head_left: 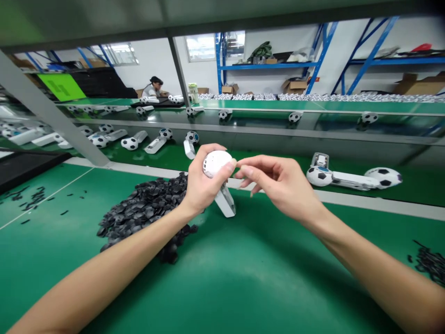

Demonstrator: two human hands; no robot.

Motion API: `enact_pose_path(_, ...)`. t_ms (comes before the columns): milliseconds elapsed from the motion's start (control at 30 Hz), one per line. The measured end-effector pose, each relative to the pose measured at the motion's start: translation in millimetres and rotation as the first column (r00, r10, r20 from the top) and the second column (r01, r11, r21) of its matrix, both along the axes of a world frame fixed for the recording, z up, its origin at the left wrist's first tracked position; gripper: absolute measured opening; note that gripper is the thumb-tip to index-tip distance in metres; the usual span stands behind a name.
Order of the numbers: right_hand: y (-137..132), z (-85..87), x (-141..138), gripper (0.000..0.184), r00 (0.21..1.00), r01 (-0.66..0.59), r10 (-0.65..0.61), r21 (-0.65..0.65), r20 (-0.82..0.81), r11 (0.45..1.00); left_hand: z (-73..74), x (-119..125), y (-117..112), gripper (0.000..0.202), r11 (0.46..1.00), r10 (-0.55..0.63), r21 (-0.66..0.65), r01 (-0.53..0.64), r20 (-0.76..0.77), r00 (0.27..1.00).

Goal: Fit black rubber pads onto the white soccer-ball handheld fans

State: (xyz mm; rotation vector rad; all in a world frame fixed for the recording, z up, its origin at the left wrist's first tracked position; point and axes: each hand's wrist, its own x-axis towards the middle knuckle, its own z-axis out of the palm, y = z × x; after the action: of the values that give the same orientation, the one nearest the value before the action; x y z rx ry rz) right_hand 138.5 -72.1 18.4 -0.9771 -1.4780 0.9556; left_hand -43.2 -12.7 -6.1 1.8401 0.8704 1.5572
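Observation:
My left hand point(203, 183) is closed around a white ball-headed toy with a white handle point(219, 178); the round head shows above my fingers and the handle points down and to the right. My right hand point(278, 183) is just right of it, thumb and forefinger pinched together at the head's right side. Whether something tiny sits in that pinch is not visible. A heap of small black plastic pieces point(146, 206) lies on the green table directly left of my left hand.
On the conveyor behind lie several football-patterned toys point(347, 176) with white handles, and more to the left point(130, 143). Loose black pieces are scattered far left point(31, 197) and far right point(429, 262). A person point(153, 87) sits at the back. Blue shelving stands behind.

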Motion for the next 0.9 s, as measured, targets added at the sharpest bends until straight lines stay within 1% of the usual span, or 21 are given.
enact_pose_path(33, -4, -0.3, -2, 0.017, 0.999, 0.04, -0.04, 0.016, 0.015, 0.999, 0.4, 0, 1, 0.033, 1.0, -0.019, -0.023, 0.019, 0.02, 1.0)
enact_pose_path(67, -8, -1.2, -5, 0.017, 0.998, 0.047, -0.049, 0.027, 0.044, 0.999, 0.5, 0, 3, 0.033, 0.998, -0.04, -0.05, 0.042, 0.041, 0.998)
enact_pose_path(100, -13, -2.9, -9, 0.019, 0.996, 0.02, -0.023, 0.028, 0.091, 0.999, 0.2, 0, 5, 0.033, 0.995, -0.057, -0.077, 0.062, 0.064, 0.996)
enact_pose_path(133, -18, -5.3, -13, 0.022, 0.987, -0.033, 0.03, 0.013, 0.16, 0.999, -0.3, 0, 8, 0.033, 0.992, -0.069, -0.102, 0.078, 0.089, 0.994)
enact_pose_path(167, -21, -8.4, -18, 0.024, 0.964, -0.093, 0.094, -0.014, 0.25, 0.996, -1.2, 0, 11, 0.033, 0.989, -0.071, -0.123, 0.086, 0.117, 0.991)
enact_pose_path(200, -24, -12.1, -24, 0.023, 0.922, -0.141, 0.148, -0.047, 0.357, 0.989, -2.1, 0, 14, 0.034, 0.987, -0.067, -0.135, 0.087, 0.146, 0.987)
enact_pose_path(233, -25, -16.1, -30, 0.019, 0.864, -0.163, 0.177, -0.071, 0.472, 0.984, -2.8, 0, 18, 0.034, 0.987, -0.058, -0.14, 0.084, 0.178, 0.982)
enact_pose_path(267, -25, -20.3, -37, 0.015, 0.79, -0.16, 0.176, -0.08, 0.587, 0.984, -3.0, -1, 22, 0.034, 0.987, -0.051, -0.137, 0.081, 0.209, 0.977)
enact_pose_path(300, -23, -24.2, -43, 0.015, 0.704, -0.138, 0.148, -0.072, 0.695, 0.988, -2.6, -2, 25, 0.035, 0.988, -0.047, -0.13, 0.079, 0.232, 0.971)
enact_pose_path(367, -17, -30.7, -58, 0.02, 0.505, -0.092, 0.072, -0.029, 0.86, 0.995, 0.9, -4, 31, 0.037, 0.992, -0.044, -0.102, 0.073, 0.263, 0.964)
enact_pose_path(433, -9, -34.8, -72, 0.024, 0.316, -0.088, 0.027, 0.001, 0.948, 0.996, 7.0, -8, 33, 0.039, 0.997, -0.031, -0.054, 0.047, 0.278, 0.96)
enact_pose_path(467, -6, -36.1, -78, 0.024, 0.247, -0.1, 0.016, 0.009, 0.969, 0.995, 10.4, -10, 34, 0.04, 0.999, -0.022, -0.023, 0.03, 0.285, 0.958)
enact_pose_path(500, -4, -37.2, -84, 0.025, 0.201, -0.118, 0.007, 0.017, 0.98, 0.993, 13.6, -12, 35, 0.041, 1.0, -0.015, 0.008, 0.014, 0.295, 0.955)
enact_pose_path(567, -1, -38.9, -94, 0.024, 0.16, -0.161, -0.001, 0.027, 0.987, 0.987, 18.2, -16, 37, 0.042, 0.999, -0.01, 0.047, -0.006, 0.329, 0.944)
enact_pose_path(667, -2, -41.0, -105, 0.029, 0.125, -0.238, -0.002, 0.032, 0.992, 0.971, 20.3, -19, 42, 0.042, 0.999, -0.005, 0.034, -0.009, 0.386, 0.923)
enact_pose_path(767, -1, -42.2, -113, 0.033, 0.098, -0.306, -0.005, 0.035, 0.995, 0.951, 21.8, -21, 47, 0.042, 0.999, 0.033, -0.051, -0.013, 0.418, 0.908)
enact_pose_path(900, 4, -40.6, -120, 0.034, 0.101, -0.327, -0.03, 0.062, 0.994, 0.943, 29.5, -22, 44, 0.044, 0.979, 0.061, -0.201, 0.038, 0.464, 0.884)
